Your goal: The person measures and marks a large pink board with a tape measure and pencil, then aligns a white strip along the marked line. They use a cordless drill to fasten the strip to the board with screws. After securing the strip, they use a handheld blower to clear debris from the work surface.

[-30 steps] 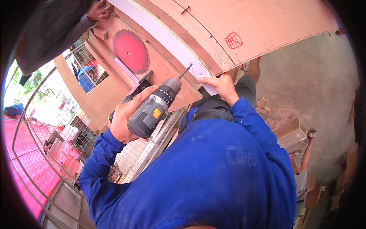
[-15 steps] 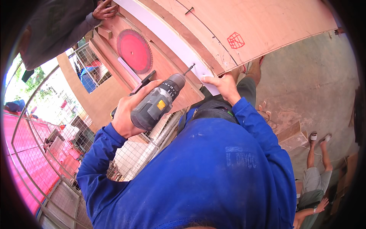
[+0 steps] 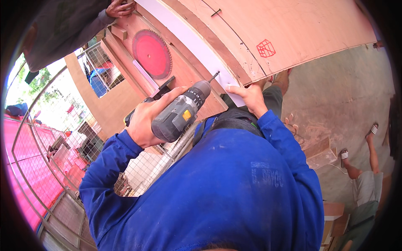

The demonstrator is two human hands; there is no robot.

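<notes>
My left hand [image 3: 146,121] is closed around a grey and black cordless drill [image 3: 176,115] with a yellow patch. Its bit points up and to the right, and the tip meets or nearly meets a dark spot on a long white strip [image 3: 201,54]; contact is hard to confirm. At the strip's near end, my right hand [image 3: 251,98] pinches it, thumb on the white face and the other fingers hidden behind. The strip runs along the edge of a large plywood sheet [image 3: 301,33].
A red circular saw blade [image 3: 152,54] lies on a wooden board left of the strip. Another person's hand [image 3: 120,7] rests at the board's far end. Wire mesh fencing [image 3: 46,167] stands at left. A person in sandals [image 3: 368,184] is on the floor at right.
My view has shifted a little, so the boards appear slightly further right. The drill and both hands keep their hold. The sandalled person at the right has taken a step.
</notes>
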